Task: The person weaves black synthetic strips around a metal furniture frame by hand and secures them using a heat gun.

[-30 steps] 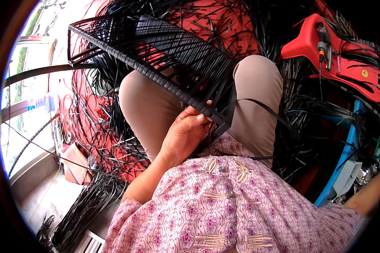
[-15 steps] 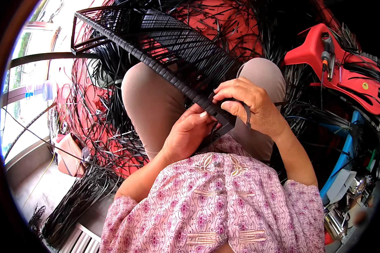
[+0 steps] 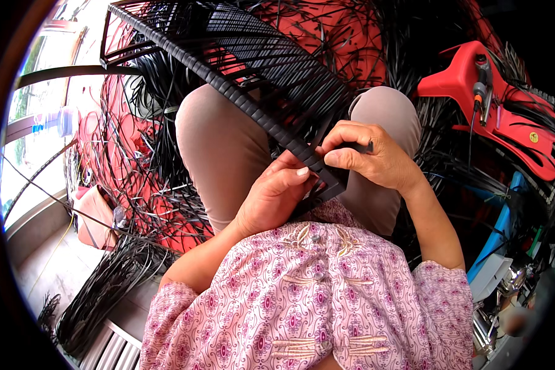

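A long black frame (image 3: pixel 228 89) slants from the far left down to my lap, its near rail wrapped in dark grey flat strip. Behind that rail stretches a woven black panel (image 3: pixel 253 49). My left hand (image 3: pixel 270 194) is closed around the rail near its lower corner, thumb on top and fingers underneath. Just right of the rail, my right hand (image 3: pixel 379 157) pinches a dark flat strip (image 3: pixel 365 147), whose short tail pokes out above the thumb. Where the strip meets the rail is partly hidden by the fingers.
Loose black strips lie tangled over a red surface (image 3: pixel 314 31) ahead. At right are a red plastic seat-like piece (image 3: pixel 462 80) with a tool on it and a blue edge (image 3: pixel 496 231). A strip bundle (image 3: pixel 105 302) and a pink bag (image 3: pixel 97 219) lie at left.
My right hand has turned and moved slightly down and right. The strip's tail, which hung below the fingers, now points right above the thumb. My left hand keeps its hold on the rail.
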The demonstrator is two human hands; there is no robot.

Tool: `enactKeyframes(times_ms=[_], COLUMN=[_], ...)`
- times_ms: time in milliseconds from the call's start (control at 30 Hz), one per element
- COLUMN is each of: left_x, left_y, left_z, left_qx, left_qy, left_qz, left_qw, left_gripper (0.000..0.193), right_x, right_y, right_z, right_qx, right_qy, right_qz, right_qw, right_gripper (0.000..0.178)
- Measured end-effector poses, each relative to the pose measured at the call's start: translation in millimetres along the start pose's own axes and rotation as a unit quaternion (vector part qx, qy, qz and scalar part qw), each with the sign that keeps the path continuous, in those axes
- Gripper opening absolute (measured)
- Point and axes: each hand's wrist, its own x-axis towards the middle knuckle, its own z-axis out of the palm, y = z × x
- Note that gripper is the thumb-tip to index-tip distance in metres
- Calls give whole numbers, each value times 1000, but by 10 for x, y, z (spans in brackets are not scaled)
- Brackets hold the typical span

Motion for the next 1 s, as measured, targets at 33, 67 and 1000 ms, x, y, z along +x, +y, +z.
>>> enactKeyframes(times_ms=[33,67,1000], left_x=[0,-1,-34], left_y=[-1,-2,90], left_z=[-4,-7,99], left_qx=[0,-1,11], left_qy=[1,2,32], left_qz=[-2,-3,-45], left_qw=[1000,1000,998], left_gripper=[42,42,45], right_x=[-6,-11,-83], right_y=[1,2,101], right_z=[5,9,66], right_qx=[4,9,-12], right_qy=[6,11,24], right_qz=[-5,-10,-127], right_qw=[1000,1000,991], right_gripper=[18,17,8])
